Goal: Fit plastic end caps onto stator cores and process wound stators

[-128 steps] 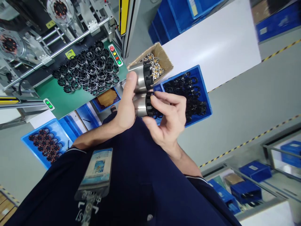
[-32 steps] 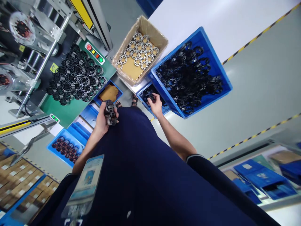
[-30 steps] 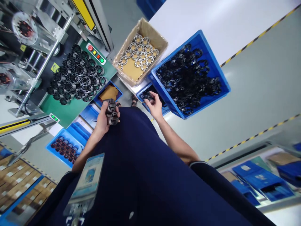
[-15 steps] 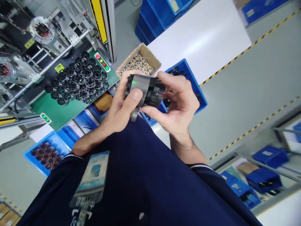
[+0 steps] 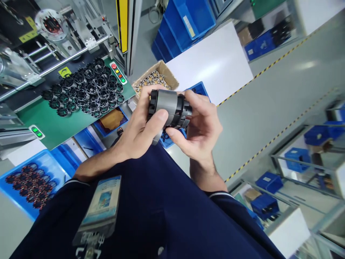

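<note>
In front of my chest, my left hand (image 5: 134, 133) is wrapped around a grey metal stator core (image 5: 167, 99), its thumb lying across the near side. Black plastic teeth show at the core's left end. At the right end sits a black slotted plastic ring (image 5: 183, 112), against the core or partly in it; I cannot tell which. My right hand (image 5: 203, 126) pinches this ring between thumb and fingers. A second grey piece (image 5: 157, 138) pokes out below my left thumb, mostly hidden by the hand.
Many similar black-and-grey cores (image 5: 91, 88) stand on the green bench (image 5: 29, 111) at left, beneath a machine (image 5: 52, 25). A cardboard box (image 5: 168, 73) of metal rings lies beyond my hands. A blue tray (image 5: 58, 163) at lower left holds copper-wound parts. Blue bins (image 5: 183, 25) stack at the back.
The view has swung, so the surroundings sit differently in the frame. Both hands keep their hold; the core and ring are turned slightly, and the right hand's fingers sit closer around the ring.
</note>
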`<state>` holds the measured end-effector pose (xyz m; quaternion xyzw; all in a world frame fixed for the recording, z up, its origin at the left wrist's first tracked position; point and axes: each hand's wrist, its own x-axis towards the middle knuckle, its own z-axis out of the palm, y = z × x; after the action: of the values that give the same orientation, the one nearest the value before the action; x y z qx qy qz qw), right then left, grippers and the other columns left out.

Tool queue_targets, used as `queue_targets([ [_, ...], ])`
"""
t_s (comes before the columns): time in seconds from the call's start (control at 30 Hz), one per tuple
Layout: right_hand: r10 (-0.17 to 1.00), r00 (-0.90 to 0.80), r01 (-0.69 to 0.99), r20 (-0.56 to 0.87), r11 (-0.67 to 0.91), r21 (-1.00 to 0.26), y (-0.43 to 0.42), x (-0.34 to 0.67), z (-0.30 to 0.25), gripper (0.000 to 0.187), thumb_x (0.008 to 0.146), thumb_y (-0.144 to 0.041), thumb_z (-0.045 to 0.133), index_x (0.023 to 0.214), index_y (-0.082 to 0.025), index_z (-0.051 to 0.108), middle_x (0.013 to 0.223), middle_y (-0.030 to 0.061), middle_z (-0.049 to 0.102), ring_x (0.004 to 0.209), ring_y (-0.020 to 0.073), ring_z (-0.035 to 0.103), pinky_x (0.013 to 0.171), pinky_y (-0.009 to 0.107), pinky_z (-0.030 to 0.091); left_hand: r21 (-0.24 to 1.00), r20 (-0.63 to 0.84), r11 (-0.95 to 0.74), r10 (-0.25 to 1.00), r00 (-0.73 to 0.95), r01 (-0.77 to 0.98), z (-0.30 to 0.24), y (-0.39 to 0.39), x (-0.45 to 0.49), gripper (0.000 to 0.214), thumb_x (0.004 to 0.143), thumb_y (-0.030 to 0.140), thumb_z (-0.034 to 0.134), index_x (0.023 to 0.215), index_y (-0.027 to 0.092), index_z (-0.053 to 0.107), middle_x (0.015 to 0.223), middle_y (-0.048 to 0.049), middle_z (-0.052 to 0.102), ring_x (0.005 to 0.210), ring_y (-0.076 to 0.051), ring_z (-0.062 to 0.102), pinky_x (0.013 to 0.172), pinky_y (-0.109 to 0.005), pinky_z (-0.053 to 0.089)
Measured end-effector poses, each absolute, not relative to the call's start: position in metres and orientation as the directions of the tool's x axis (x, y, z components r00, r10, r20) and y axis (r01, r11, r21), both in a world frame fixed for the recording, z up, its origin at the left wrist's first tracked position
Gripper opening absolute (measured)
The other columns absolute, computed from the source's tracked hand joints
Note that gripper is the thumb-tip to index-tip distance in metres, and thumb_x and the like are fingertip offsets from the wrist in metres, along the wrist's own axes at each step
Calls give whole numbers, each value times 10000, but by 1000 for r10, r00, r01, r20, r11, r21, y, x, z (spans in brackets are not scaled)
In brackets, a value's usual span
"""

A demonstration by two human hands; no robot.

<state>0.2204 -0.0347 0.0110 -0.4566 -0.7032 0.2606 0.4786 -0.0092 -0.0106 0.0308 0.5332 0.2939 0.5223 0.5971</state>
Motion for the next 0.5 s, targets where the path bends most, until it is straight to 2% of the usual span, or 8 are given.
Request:
queue_targets([
  [0.07, 870, -129, 401, 476, 484, -778, -34, 222, 8, 893, 987, -710, 1037, 1802, -487, 750, 1683, 97, 826, 1546, 514, 825, 1096, 787, 845, 949, 184, -90, 937, 298, -303, 38, -11, -14, 620, 1206, 805, 830, 1577, 315, 749, 1520, -106, 860, 1359, -353, 874, 1214, -527, 765],
  [0.17, 852, -138, 404, 504, 513, -757, -35, 223, 8, 895, 981, -726, 1057, 1789, -487, 757, 1648, 105, 845, 1519, 497, 839, 1145, 795, 830, 929, 222, -91, 913, 342, -358, 32, -11, -20, 863, 1007, 851, 1029, 1604, 289, 758, 1514, -130, 868, 1284, -379, 878, 1132, -527, 789],
  [0.23, 843, -150, 388, 516, 530, -754, -36, 223, 9, 924, 960, -746, 1078, 1791, -508, 753, 1634, 100, 853, 1513, 492, 840, 1153, 784, 826, 926, 226, -76, 896, 383, -370, 24, -12, -21, 894, 1000, 826, 1036, 1651, 293, 736, 1520, -141, 856, 1309, -414, 878, 1130, -568, 792],
  [0.37, 816, -166, 402, 554, 569, -718, -37, 223, 17, 945, 933, -804, 1087, 1779, -540, 759, 1571, 88, 869, 1407, 475, 881, 1094, 755, 844, 949, 136, -13, 919, 370, -315, 20, -17, -25, 825, 1009, 814, 1034, 1579, 288, 753, 1503, -165, 817, 1568, -513, 785, 1343, -698, 702],
  [0.5, 821, -183, 436, 541, 561, -704, -41, 220, 29, 913, 956, -753, 1102, 1785, -584, 760, 1553, 73, 865, 1333, 438, 899, 998, 668, 864, 961, 127, -9, 902, 412, -277, 26, -19, -33, 792, 1040, 859, 974, 1552, 295, 756, 1520, -165, 795, 1593, -499, 754, 1417, -718, 650],
])
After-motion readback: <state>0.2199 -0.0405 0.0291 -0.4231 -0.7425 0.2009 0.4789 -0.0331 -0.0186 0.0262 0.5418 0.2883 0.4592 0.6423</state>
